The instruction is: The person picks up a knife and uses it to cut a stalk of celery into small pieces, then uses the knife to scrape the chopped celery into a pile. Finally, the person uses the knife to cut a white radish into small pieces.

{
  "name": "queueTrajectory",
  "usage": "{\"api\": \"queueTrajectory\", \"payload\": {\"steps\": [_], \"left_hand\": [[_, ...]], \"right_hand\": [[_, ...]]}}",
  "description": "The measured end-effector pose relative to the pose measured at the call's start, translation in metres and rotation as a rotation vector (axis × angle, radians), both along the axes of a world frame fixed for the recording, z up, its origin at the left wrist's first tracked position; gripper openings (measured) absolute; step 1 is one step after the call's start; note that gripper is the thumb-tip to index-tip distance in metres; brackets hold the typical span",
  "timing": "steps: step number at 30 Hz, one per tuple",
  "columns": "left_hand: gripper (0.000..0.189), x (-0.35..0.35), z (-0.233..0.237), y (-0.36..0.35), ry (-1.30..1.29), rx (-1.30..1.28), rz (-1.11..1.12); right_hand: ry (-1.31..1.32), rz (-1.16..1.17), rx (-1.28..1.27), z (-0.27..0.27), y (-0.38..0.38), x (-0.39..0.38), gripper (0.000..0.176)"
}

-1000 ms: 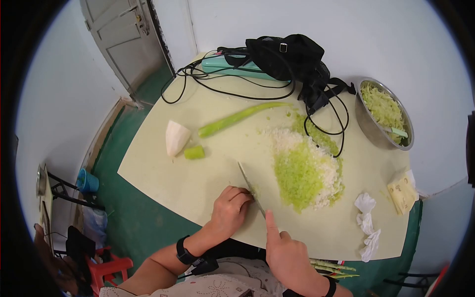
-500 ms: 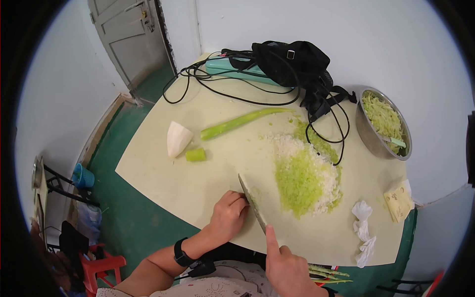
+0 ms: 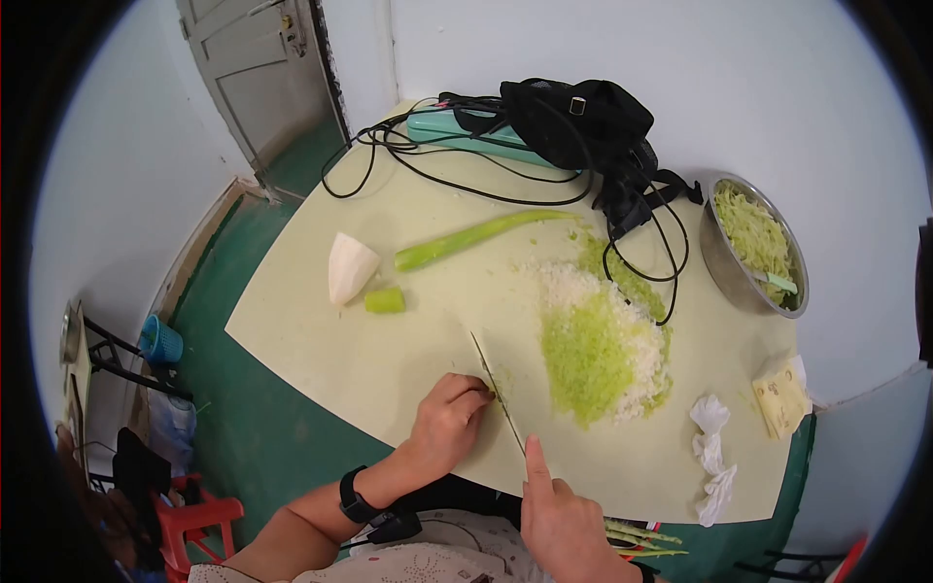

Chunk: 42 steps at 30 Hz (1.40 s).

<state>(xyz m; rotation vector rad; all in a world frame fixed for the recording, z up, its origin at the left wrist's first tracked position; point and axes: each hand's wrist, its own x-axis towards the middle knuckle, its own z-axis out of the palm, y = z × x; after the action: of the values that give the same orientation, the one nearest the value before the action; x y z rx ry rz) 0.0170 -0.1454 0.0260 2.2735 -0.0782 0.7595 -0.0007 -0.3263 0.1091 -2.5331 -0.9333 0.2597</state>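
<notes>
In our right hand we grip a knife, forefinger stretched along it, the blade slanting away over the near part of the pale surface. Our left hand is curled right beside the blade, knuckles bent; a bit of green shows at its fingertips, but we cannot tell whether the fingers grip it, as they mostly hide it.

To the right of the blade we have a spread of chopped vegetable, green and white. Beyond the left hand lie a short green chunk, a white chunk just beside it, and a long green stalk tapering towards the chopped spread.

At the back we see a black bag with cables. To the right stand a metal bowl of pale green shreds and, nearer us, crumpled tissues beside a yellowish packet.
</notes>
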Motion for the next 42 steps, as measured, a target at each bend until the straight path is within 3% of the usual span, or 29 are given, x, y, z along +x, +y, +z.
{"api": "queueTrajectory", "payload": {"steps": [15,18,24,33,36,42], "left_hand": [[0.02,-0.001,0.001,0.002,0.012,0.011,-0.027],[0.02,-0.001,-0.001,0.001,-0.011,-0.003,-0.021],[0.02,-0.002,-0.003,0.001,-0.012,-0.023,-0.021],[0.02,-0.001,-0.003,0.002,0.005,-0.001,-0.017],[0.02,-0.001,-0.004,0.002,0.008,0.006,-0.013],[0.023,-0.002,0.0,-0.001,0.096,-0.134,0.079]], "right_hand": [[-0.028,0.018,-0.034,-0.009,0.007,0.015,0.054],[0.119,-0.043,-0.05,0.001,0.008,0.021,0.057],[-0.007,0.014,0.059,-0.004,0.0,0.007,0.051],[0.013,0.023,0.025,0.004,0.002,0.01,0.047],[0.131,0.017,-0.14,0.005,0.014,0.022,0.057],[0.127,-0.026,-0.041,0.0,0.011,0.026,0.057]]}}
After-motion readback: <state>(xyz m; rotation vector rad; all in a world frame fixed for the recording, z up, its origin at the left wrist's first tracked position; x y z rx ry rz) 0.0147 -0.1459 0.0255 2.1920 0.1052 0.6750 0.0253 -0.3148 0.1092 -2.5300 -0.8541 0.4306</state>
